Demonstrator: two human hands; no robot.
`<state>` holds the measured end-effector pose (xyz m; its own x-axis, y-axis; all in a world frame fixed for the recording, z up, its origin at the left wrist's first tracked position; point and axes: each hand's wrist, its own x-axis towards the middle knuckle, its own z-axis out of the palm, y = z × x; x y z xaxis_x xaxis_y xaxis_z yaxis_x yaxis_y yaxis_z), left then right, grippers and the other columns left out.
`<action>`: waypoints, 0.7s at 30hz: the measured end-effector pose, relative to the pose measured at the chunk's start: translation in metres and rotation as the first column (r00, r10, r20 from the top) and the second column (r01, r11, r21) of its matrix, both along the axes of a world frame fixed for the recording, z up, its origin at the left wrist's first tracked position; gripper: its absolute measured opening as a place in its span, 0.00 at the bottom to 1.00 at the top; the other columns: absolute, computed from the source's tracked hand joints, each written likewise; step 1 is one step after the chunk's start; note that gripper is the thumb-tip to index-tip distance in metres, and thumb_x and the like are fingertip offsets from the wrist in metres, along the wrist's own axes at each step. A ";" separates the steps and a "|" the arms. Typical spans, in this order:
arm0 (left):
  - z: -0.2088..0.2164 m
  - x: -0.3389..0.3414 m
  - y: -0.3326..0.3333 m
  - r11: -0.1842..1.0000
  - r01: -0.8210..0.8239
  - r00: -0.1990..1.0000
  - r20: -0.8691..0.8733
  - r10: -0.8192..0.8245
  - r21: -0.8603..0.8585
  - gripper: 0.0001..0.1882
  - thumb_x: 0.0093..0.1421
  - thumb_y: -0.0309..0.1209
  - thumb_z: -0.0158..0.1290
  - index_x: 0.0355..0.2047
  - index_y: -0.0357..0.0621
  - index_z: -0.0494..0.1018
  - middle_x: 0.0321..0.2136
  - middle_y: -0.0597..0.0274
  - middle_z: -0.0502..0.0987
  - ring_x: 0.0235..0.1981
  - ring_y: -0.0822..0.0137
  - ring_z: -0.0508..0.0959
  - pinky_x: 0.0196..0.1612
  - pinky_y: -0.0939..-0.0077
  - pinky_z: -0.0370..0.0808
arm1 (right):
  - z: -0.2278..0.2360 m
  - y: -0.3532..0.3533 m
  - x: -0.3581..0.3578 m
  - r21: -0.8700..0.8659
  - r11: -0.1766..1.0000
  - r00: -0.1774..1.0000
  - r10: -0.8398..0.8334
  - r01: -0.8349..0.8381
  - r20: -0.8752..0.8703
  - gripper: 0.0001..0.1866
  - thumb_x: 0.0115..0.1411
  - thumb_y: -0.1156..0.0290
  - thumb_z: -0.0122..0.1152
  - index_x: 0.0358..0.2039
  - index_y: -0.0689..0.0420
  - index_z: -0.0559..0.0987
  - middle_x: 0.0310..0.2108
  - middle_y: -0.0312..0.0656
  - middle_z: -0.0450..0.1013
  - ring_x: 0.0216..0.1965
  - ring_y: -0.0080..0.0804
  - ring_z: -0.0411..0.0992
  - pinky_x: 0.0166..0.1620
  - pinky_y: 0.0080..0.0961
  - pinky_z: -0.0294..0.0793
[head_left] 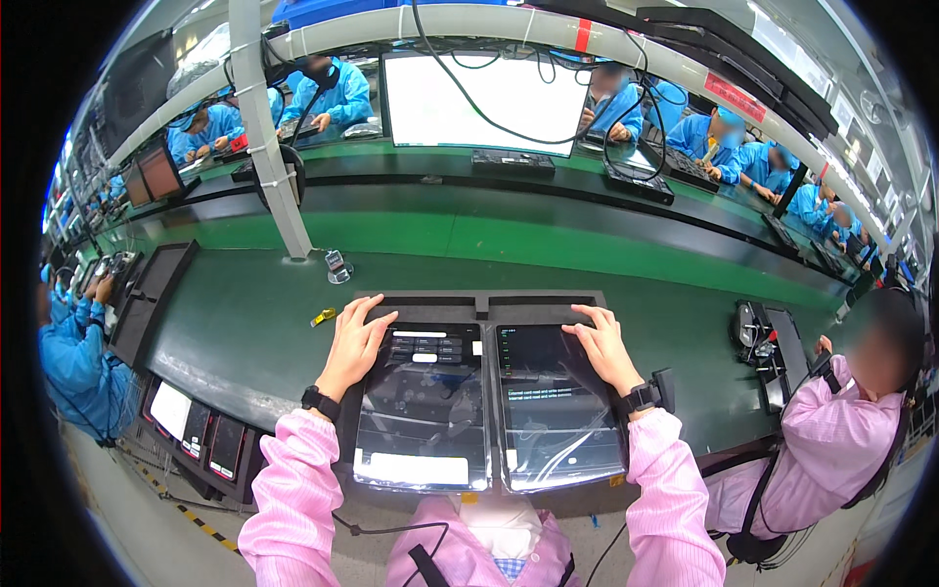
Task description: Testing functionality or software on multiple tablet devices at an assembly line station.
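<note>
Two tablets with lit, mostly black screens lie side by side in a black tray (548, 302) in front of me; clear film seems to cover both. Menu tiles show on the left tablet (416, 406), and lines of small text on the right tablet (553, 430). My left hand (354, 344) rests at the upper left corner of the left tablet and the tray, fingers stretched out. At the upper right corner of the right tablet is my right hand (604, 354), its fingers also extended and apart. Neither hand grips anything that I can see.
A small yellow object (322, 316) and a clear little stand (337, 266) sit beyond my left hand. A grey post (269, 137) rises behind them. Phones lie in a tray (245, 479) at lower left. Right: a black device (768, 347) and a person in pink (836, 440).
</note>
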<state>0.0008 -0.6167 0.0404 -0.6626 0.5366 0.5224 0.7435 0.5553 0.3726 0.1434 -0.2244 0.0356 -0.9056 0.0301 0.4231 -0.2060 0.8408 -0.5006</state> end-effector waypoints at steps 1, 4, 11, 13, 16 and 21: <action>0.000 0.000 0.000 1.000 0.001 1.000 -0.004 -0.001 -0.007 0.17 0.66 0.37 0.39 0.46 0.47 0.77 0.55 0.54 0.67 0.58 0.53 0.61 0.61 0.59 0.55 | 0.001 0.000 0.001 -0.018 1.000 1.000 0.001 -0.001 0.018 0.18 0.66 0.65 0.43 0.42 0.54 0.82 0.56 0.36 0.65 0.58 0.37 0.56 0.61 0.33 0.51; -0.002 -0.001 -0.001 0.999 0.004 1.000 0.006 -0.004 -0.036 0.18 0.67 0.35 0.38 0.47 0.47 0.76 0.56 0.56 0.66 0.59 0.55 0.60 0.62 0.60 0.53 | 0.002 0.001 0.002 -0.102 0.993 0.999 0.054 -0.053 0.006 0.20 0.66 0.64 0.41 0.34 0.57 0.83 0.48 0.34 0.72 0.56 0.35 0.59 0.60 0.32 0.53; -0.004 -0.001 -0.002 1.000 0.001 1.000 0.002 -0.001 -0.024 0.18 0.68 0.35 0.37 0.48 0.46 0.76 0.56 0.57 0.67 0.59 0.55 0.60 0.62 0.61 0.53 | 0.000 0.009 0.003 -0.283 0.952 0.993 0.121 -0.118 -0.005 0.22 0.67 0.63 0.38 0.38 0.60 0.82 0.44 0.37 0.74 0.51 0.34 0.63 0.57 0.28 0.58; -0.003 -0.001 -0.002 1.000 -0.001 1.000 -0.010 0.001 -0.025 0.18 0.68 0.35 0.37 0.47 0.46 0.76 0.56 0.58 0.67 0.59 0.55 0.60 0.62 0.61 0.53 | -0.001 0.007 0.003 -0.190 0.978 0.996 0.082 -0.088 -0.041 0.21 0.67 0.63 0.38 0.41 0.59 0.81 0.49 0.38 0.71 0.53 0.35 0.62 0.58 0.29 0.58; -0.002 -0.001 -0.002 1.000 0.000 1.000 -0.027 0.000 -0.005 0.18 0.67 0.35 0.38 0.46 0.46 0.76 0.55 0.57 0.68 0.58 0.55 0.61 0.60 0.61 0.54 | -0.001 0.004 0.002 -0.075 0.996 0.999 0.042 -0.044 -0.034 0.20 0.67 0.63 0.39 0.45 0.55 0.80 0.55 0.38 0.66 0.56 0.37 0.58 0.61 0.32 0.53; -0.005 -0.001 -0.001 1.000 -0.007 0.999 -0.046 0.008 0.013 0.17 0.66 0.36 0.40 0.45 0.46 0.77 0.54 0.56 0.69 0.57 0.55 0.63 0.59 0.60 0.56 | -0.003 0.003 0.005 -0.027 0.999 0.998 0.041 -0.040 0.043 0.19 0.67 0.63 0.41 0.41 0.50 0.83 0.55 0.32 0.67 0.58 0.36 0.55 0.62 0.34 0.50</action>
<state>0.0000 -0.6179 0.0358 -0.6415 0.5250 0.5593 0.7560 0.5563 0.3450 0.1481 -0.2217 0.0328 -0.9237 0.0039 0.3832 -0.2172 0.8185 -0.5318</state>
